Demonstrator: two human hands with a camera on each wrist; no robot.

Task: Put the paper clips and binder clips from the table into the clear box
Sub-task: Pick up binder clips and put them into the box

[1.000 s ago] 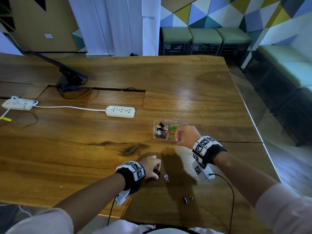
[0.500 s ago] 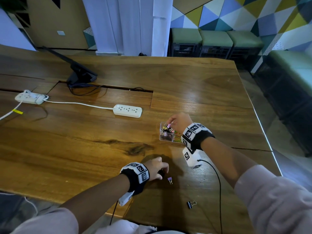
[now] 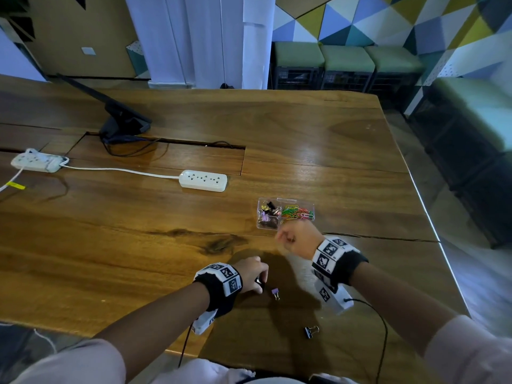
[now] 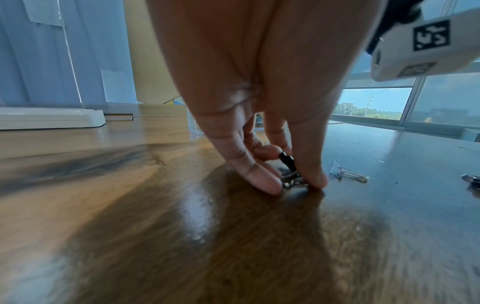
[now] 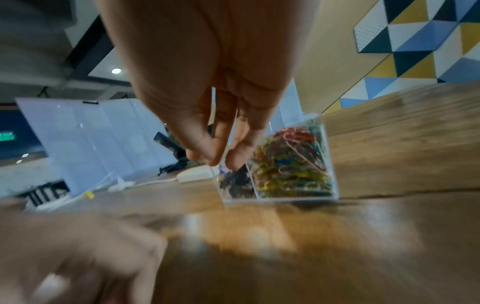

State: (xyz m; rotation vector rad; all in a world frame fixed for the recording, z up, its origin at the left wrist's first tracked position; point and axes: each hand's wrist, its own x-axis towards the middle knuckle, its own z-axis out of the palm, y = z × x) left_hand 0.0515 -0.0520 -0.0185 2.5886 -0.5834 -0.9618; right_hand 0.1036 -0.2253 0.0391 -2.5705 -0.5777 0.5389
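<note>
The clear box [image 3: 286, 201] stands on the wooden table [image 3: 138, 245], with binder clips in its left half and coloured paper clips [image 3: 297, 212] in its right half. My left hand [image 3: 260, 282] pinches a black binder clip [image 4: 287, 161] against the table, thumb and fingers on its wire handles. Just right of it lies a purple binder clip [image 3: 275, 292], and another black binder clip [image 3: 311, 331] lies nearer me. My right hand [image 3: 285, 239] hovers just in front of the box, its fingers [image 5: 241, 152] hanging loosely with nothing in them.
A white power strip [image 3: 203, 180] lies behind and left of the box, and a second one [image 3: 36, 162] at the far left. A black stand [image 3: 122, 121] sits further back. The table's right edge [image 3: 426, 212] runs close to the box.
My right hand, over the box's binder-clip half half a second ago, has pulled back toward me and holds nothing. My left hand has stayed on the black binder clip.
</note>
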